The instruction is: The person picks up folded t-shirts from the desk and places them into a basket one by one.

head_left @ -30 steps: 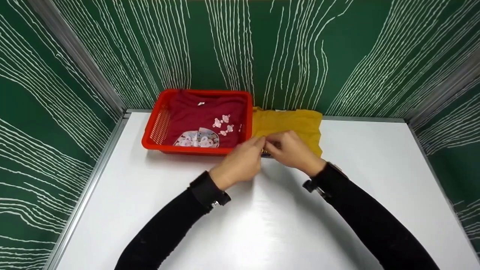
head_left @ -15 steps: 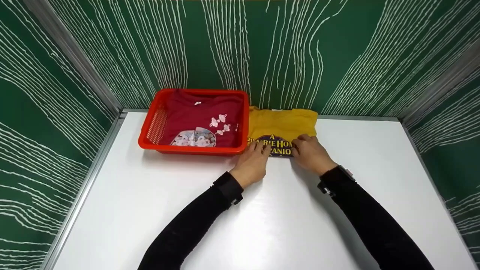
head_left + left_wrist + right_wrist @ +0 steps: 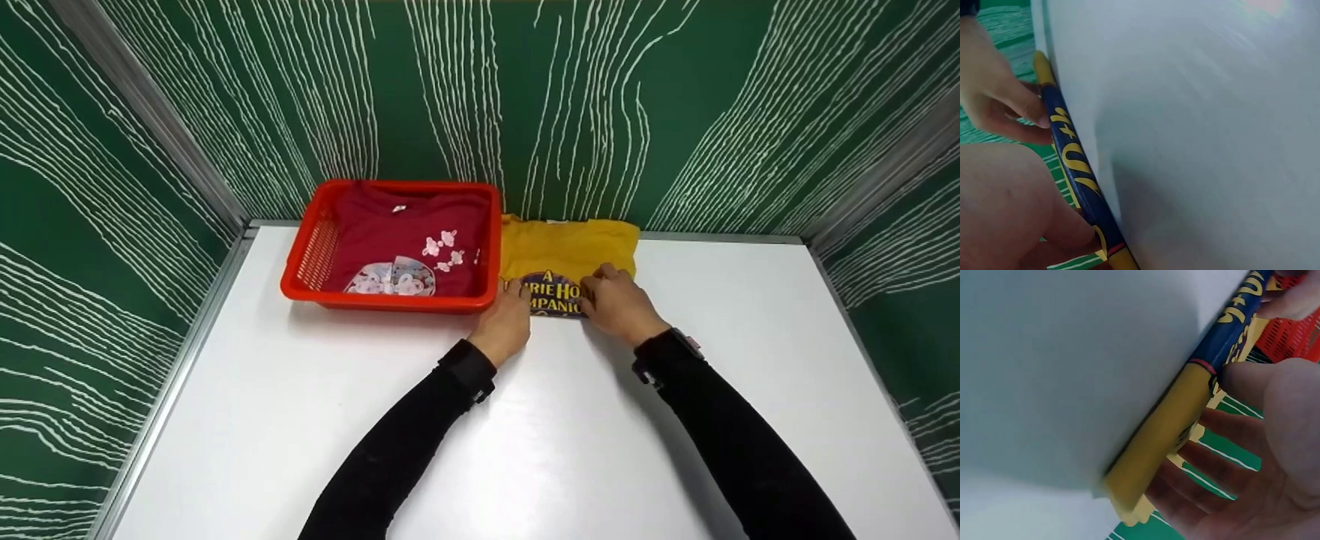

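A folded yellow T-shirt (image 3: 577, 244) lies on the table beside the basket, its dark blue printed patch with yellow lettering at the near edge. My left hand (image 3: 506, 322) rests on the shirt's near left part, right by the basket's corner. On the near right part rests my right hand (image 3: 619, 304), fingers bent loosely over the cloth. In the right wrist view its thumb (image 3: 1247, 379) touches the top of the rolled front fold (image 3: 1162, 422), with fingers spread on the cloth behind. The left wrist view has both hands along the blue fold (image 3: 1081, 169).
A red plastic basket (image 3: 390, 301) stands at the back left, against the shirt's left side. Inside it lies a folded maroon T-shirt (image 3: 382, 232) with pink-and-white prints. Green walls with white lines rise behind the white table (image 3: 525, 450) and at both sides.
Both hands, earlier together at the shirt's near left corner, have moved apart along its front edge, uncovering the lettering. Over the last half second, the left hand has shifted slightly left.
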`<state>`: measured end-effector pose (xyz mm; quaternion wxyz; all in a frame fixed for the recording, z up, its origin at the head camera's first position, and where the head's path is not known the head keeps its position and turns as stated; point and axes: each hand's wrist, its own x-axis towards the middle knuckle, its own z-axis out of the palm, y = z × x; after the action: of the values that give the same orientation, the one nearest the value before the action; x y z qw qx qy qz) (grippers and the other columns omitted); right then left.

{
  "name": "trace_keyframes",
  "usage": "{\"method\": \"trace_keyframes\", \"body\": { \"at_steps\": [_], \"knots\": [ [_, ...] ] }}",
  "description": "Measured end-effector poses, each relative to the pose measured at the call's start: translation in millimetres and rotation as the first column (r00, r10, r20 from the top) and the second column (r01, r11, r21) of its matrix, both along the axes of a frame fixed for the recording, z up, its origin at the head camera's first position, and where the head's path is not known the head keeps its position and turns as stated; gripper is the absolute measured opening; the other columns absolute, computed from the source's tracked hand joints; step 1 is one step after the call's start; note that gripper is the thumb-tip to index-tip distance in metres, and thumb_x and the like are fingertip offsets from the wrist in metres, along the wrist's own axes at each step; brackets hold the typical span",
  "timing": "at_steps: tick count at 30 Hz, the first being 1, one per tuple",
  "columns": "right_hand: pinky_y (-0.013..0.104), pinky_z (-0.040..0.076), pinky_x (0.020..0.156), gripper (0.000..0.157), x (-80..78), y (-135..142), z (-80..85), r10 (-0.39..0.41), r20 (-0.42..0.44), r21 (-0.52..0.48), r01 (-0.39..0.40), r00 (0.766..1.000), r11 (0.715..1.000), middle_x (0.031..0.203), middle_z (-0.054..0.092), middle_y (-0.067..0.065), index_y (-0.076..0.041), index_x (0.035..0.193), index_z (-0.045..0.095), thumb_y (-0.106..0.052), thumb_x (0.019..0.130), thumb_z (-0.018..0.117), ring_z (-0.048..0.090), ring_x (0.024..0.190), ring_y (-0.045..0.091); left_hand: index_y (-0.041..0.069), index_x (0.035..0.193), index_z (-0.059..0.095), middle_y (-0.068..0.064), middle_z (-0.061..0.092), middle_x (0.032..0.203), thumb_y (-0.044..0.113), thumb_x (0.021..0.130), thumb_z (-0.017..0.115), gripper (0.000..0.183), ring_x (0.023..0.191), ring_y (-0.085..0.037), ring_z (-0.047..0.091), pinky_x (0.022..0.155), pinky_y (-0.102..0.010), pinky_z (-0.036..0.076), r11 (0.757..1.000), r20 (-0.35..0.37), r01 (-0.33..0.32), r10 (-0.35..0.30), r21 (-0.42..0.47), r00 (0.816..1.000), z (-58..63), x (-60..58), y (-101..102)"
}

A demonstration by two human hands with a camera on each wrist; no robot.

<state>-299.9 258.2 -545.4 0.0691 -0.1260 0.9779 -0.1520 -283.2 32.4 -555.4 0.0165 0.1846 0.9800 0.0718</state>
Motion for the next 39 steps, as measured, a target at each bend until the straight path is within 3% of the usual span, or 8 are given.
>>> {"method": "trace_keyframes", "body": {
  "at_steps": [7,11,14,16,20,27,33,39],
  "knots": [
    [0.062,0.058,0.094,0.035,6.3,2.5,-4.3,0.009,-0.019,0.028,-0.009,1.0,1.0,0.13,0.059,0.026,0.001,0.133,0.069,-0.024,0.108,0.066,0.059,0.113,0.048,0.008,0.145,0.067,-0.008,0.067,0.142,0.017,0.11,0.058,0.037,0.133,-0.03,0.06,0.117,-0.036,0.049,0.988,-0.151,0.003,-0.027,-0.156,0.988,-7.9,10.6,5.8],
    [0.061,0.057,0.094,0.037,13.5,5.2,-3.0,0.017,-0.021,0.03,-0.016,1.0,0.999,0.129,0.059,0.025,0.0,0.134,0.069,-0.026,0.108,0.067,0.058,0.111,0.046,0.009,0.14,0.07,-0.008,0.069,0.137,0.016,0.111,0.058,0.032,0.126,-0.029,0.062,0.098,-0.035,0.06,0.991,-0.183,0.012,-0.037,-0.134,0.982,-7.8,17.1,6.2],
    [0.061,0.057,0.093,0.04,21.3,7.2,-2.0,0.023,-0.013,0.043,-0.022,1.0,0.999,0.13,0.059,0.026,0.0,0.138,0.069,-0.027,0.109,0.066,0.057,0.112,0.046,0.01,0.135,0.072,-0.007,0.069,0.132,0.016,0.11,0.06,0.028,0.123,-0.029,0.062,0.086,-0.037,0.062,0.993,-0.183,0.03,-0.051,-0.116,0.982,-7.3,22.0,4.8],
    [0.06,0.056,0.093,0.041,27.5,8.1,-1.0,0.023,-0.01,0.048,-0.023,1.0,0.999,0.131,0.058,0.025,0.001,0.14,0.068,-0.027,0.109,0.065,0.056,0.113,0.045,0.011,0.133,0.072,-0.006,0.069,0.131,0.016,0.11,0.061,0.027,0.122,-0.029,0.062,0.086,-0.039,0.061,0.991,-0.179,0.046,-0.068,-0.129,0.981,-7.0,25.5,3.5],
    [0.061,0.056,0.093,0.044,39.0,9.6,-0.6,0.027,-0.018,0.053,-0.026,0.999,0.998,0.133,0.058,0.026,0.002,0.142,0.067,-0.028,0.11,0.065,0.056,0.114,0.045,0.013,0.136,0.071,-0.005,0.068,0.131,0.017,0.11,0.062,0.028,0.122,-0.03,0.062,0.092,-0.043,0.059,0.982,-0.162,0.073,-0.102,-0.175,0.981,-5.9,32.8,0.2],
    [0.061,0.056,0.093,0.043,58.0,8.0,-1.9,0.046,-0.048,0.047,-0.044,0.998,0.998,0.131,0.061,0.025,0.001,0.141,0.068,-0.028,0.109,0.066,0.056,0.112,0.045,0.013,0.139,0.067,-0.006,0.066,0.135,0.019,0.11,0.062,0.03,0.121,-0.031,0.061,0.089,-0.041,0.059,0.968,-0.129,0.133,-0.163,-0.213,0.978,-6.1,46.0,-9.8],
    [0.06,0.057,0.091,0.043,69.0,6.6,0.7,0.06,-0.05,0.033,-0.059,0.997,0.998,0.129,0.063,0.024,0.002,0.139,0.07,-0.027,0.107,0.069,0.057,0.109,0.043,0.01,0.148,0.067,-0.01,0.066,0.144,0.022,0.109,0.065,0.041,0.126,-0.032,0.061,0.095,-0.044,0.062,0.968,-0.003,0.189,-0.193,-0.167,0.981,7.0,52.0,-18.6],
    [0.064,0.056,0.105,0.041,66.1,7.2,9.6,0.028,-0.031,-0.02,-0.029,0.999,0.999,0.134,0.066,0.025,0.002,0.139,0.071,-0.026,0.11,0.064,0.063,0.122,0.047,0.014,0.157,0.06,-0.011,0.06,0.147,0.022,0.106,0.069,0.052,0.129,-0.031,0.057,0.11,-0.052,0.054,0.973,0.125,0.202,-0.188,-0.113,0.974,21.2,42.8,-19.9]
  ]
}}
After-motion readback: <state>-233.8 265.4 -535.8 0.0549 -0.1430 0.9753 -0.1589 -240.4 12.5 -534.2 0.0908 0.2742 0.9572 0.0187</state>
